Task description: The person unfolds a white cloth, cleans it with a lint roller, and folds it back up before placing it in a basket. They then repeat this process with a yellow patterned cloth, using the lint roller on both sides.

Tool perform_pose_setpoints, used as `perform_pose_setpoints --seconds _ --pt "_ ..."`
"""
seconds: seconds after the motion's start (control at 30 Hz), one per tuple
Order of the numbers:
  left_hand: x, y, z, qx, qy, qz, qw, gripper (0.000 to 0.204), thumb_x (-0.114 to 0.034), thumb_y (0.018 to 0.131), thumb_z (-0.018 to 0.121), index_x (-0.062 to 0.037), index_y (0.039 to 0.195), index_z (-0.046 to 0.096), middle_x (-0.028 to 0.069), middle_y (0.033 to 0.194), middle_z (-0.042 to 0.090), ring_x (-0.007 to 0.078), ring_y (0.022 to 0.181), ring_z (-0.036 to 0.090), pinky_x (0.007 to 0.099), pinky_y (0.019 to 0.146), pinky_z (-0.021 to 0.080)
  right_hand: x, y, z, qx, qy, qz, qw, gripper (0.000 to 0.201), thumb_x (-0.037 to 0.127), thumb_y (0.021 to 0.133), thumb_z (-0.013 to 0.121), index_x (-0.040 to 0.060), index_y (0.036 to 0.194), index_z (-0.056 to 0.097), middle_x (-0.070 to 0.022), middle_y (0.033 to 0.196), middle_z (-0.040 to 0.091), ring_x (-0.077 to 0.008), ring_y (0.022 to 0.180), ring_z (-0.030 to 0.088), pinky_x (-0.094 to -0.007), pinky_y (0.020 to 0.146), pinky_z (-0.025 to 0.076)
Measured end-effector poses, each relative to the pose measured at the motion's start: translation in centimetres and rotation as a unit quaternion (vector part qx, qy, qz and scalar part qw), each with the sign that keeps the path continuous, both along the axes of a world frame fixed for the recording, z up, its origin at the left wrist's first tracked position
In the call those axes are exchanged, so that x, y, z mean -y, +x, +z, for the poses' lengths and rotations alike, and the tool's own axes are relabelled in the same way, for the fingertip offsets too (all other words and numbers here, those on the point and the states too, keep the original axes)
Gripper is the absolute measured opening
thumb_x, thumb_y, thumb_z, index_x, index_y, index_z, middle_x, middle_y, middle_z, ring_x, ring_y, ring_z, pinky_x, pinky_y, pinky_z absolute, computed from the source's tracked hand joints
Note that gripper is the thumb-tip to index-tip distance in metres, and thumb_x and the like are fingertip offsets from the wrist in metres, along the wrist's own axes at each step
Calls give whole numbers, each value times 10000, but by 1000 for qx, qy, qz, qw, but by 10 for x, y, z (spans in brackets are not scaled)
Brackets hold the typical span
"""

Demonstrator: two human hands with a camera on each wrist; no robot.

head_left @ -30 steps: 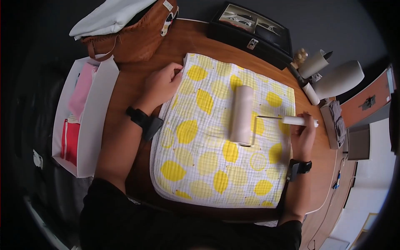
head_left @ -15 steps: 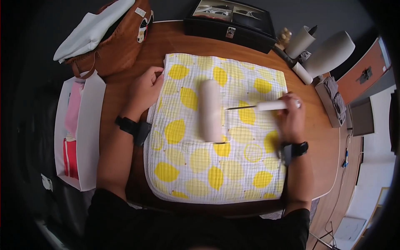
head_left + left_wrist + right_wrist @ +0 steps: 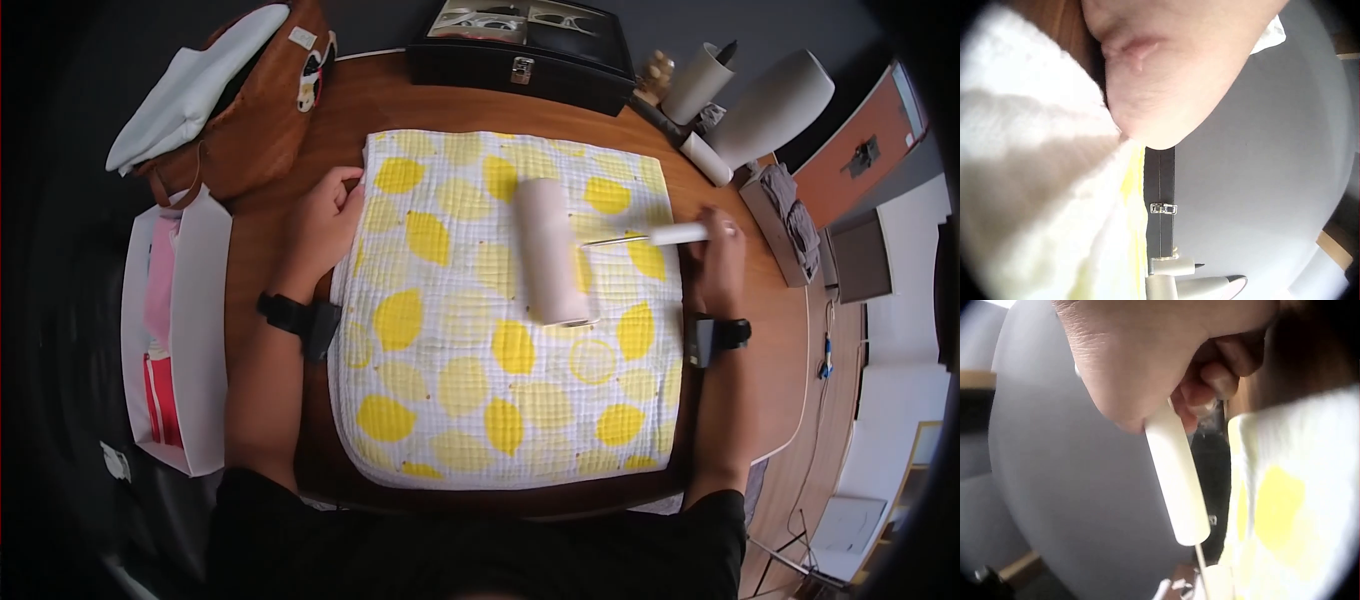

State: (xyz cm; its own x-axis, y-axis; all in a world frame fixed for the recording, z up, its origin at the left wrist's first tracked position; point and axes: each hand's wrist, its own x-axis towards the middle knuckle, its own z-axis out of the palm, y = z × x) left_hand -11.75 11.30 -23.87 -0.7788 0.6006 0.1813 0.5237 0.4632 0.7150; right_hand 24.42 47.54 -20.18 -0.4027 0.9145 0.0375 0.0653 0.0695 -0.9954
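A folded white quilted cloth with yellow lemons [image 3: 463, 390] lies on the wooden table. On its upper middle rests a white roller [image 3: 552, 250], upright in the head view and slightly blurred. My right hand [image 3: 720, 265] grips the roller's white handle [image 3: 680, 234] beyond the cloth's right edge. The right wrist view shows that hand [image 3: 1154, 356] curled round the handle [image 3: 1179, 481]. At the cloth's upper left edge my left hand [image 3: 325, 225] pinches the fabric. Close up in the left wrist view, the hand [image 3: 1172, 69] meets the gathered cloth [image 3: 1022, 162]; its fingertips are hidden.
Left of the cloth stands a white box [image 3: 198, 340] with pink and red fabric, below a brown bag [image 3: 260, 140]. A black glasses case [image 3: 470, 68] is at the back. White cylinders, a large white vase-like object [image 3: 775, 110] and a box of grey cloth [image 3: 775, 235] stand right.
The roller has gone left across the cloth, then back to the right, with my right hand on its handle. My left hand has stayed at the cloth's edge. The head view has shifted.
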Motion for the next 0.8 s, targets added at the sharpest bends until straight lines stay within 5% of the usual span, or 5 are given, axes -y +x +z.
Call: perform_pose_setpoints --seconds 0.17,0.3,0.53,0.8 --pt "-1 1 3 -10 -22 -1 1000 273 -208 1071 671 -44 1288 700 61 741 625 170 660 594 351 649 476 47 -22 3 139 91 214 963 266 246 1043 783 30 888 759 67 792 642 -32 752 545 -243 646 410" --pt "-2 4 6 -9 -25 2 1000 281 -208 1069 674 -37 1289 701 64 731 611 171 658 590 354 649 476 23 -18 -11 79 121 150 978 248 240 1046 777 15 942 786 66 811 653 -39 773 557 -247 679 439" --pt "-1 3 4 -5 -9 -4 1000 270 -191 1067 675 -25 1279 700 55 712 562 155 649 554 351 644 463 -110 61 -47 36 154 -115 981 306 273 1078 696 19 918 760 27 818 656 -60 753 534 -258 681 410" --pt "-2 1 1 -8 -1 -10 1000 268 -179 1067 673 -25 1285 695 46 718 532 147 665 534 342 647 451 -117 86 -33 -58 139 -210 966 323 287 1082 703 72 841 692 55 723 550 -35 636 443 -242 572 318"
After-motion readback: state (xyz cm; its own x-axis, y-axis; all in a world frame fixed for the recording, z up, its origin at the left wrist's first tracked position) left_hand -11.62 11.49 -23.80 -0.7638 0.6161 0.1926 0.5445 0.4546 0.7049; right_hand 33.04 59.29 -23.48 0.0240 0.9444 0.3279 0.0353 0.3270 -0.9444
